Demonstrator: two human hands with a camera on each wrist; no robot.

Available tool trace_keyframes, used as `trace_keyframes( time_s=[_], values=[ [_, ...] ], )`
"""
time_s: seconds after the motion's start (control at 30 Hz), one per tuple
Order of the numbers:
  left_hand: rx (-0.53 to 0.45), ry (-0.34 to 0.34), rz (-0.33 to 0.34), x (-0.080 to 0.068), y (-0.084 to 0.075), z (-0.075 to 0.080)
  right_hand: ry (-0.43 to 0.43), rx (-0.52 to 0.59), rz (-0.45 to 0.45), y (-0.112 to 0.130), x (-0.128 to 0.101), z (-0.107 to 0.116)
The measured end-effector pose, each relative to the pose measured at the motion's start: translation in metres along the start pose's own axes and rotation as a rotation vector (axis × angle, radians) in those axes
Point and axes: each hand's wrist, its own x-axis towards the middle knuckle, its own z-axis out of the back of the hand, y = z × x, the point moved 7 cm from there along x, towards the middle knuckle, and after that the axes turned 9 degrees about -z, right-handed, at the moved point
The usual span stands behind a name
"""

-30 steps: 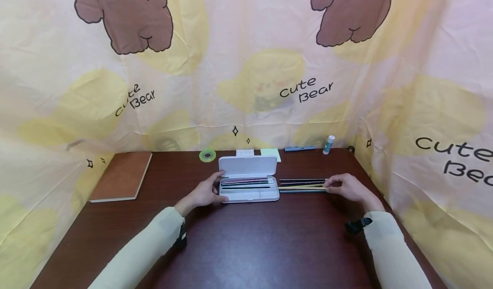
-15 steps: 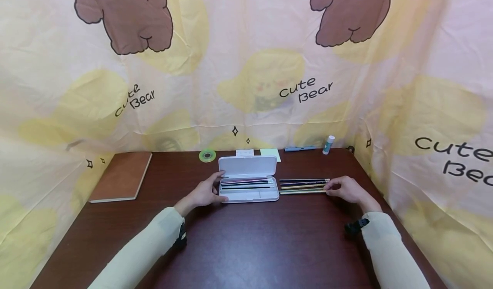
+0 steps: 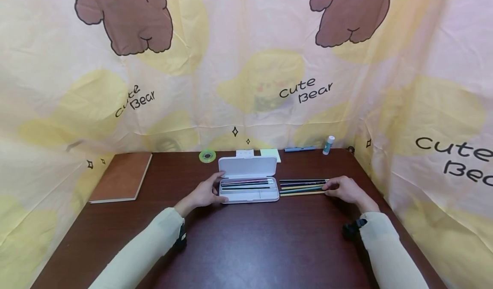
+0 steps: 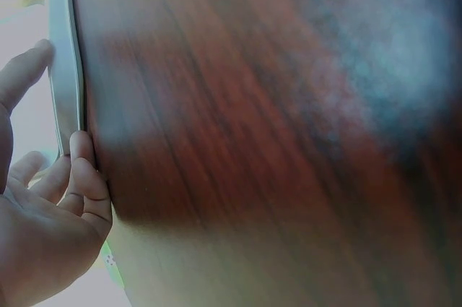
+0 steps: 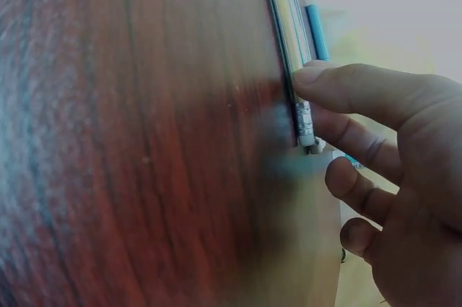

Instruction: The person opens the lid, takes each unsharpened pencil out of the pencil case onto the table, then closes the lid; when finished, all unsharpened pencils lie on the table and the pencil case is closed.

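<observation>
An open white pencil case is seen at table centre, lid raised toward 12 o'clock, several pencils laid lengthwise in its tray. The left hand is held at the case's 9 o'clock end; thumb and fingers are curled round that end wall, as the left wrist view confirms, with fingertips pressed to the case edge. Directly at 3 o'clock of the case, a row of loose pencils is laid side by side on the table, nearly touching the case. The right hand is set at the far 3 o'clock end of that row; in the right wrist view one eraser-tipped pencil is pinched between thumb and forefinger, the other fingers loosely curled. Along the 12 o'clock edge a green tape roll, a glue stick and a blue pen are noted; a brown notebook lies at 10 o'clock.
</observation>
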Motion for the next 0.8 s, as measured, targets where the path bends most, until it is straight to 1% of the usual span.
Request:
trace_keyframes(
  time_s=[0.13, 0.23, 0.47, 0.63, 0.8],
  values=[
    [-0.007, 0.001, 0.001, 0.0, 0.0, 0.0, -0.006, 0.011, 0.009, 0.004, 0.0, 0.003],
    [-0.012, 0.003, -0.001, 0.0, -0.001, 0.0, -0.01, 0.028, 0.016, 0.012, 0.001, 0.007],
    [-0.006, 0.008, 0.004, 0.0, -0.001, 0.0, -0.013, 0.058, 0.067, 0.046, 0.001, 0.008],
    [-0.006, 0.004, 0.005, -0.001, -0.001, 0.0, -0.011, 0.069, 0.093, 0.07, 0.004, 0.004],
    [-0.006, 0.002, 0.002, 0.0, -0.001, 0.0, 0.017, 0.075, 0.11, 0.092, 0.008, -0.004]
  ],
)
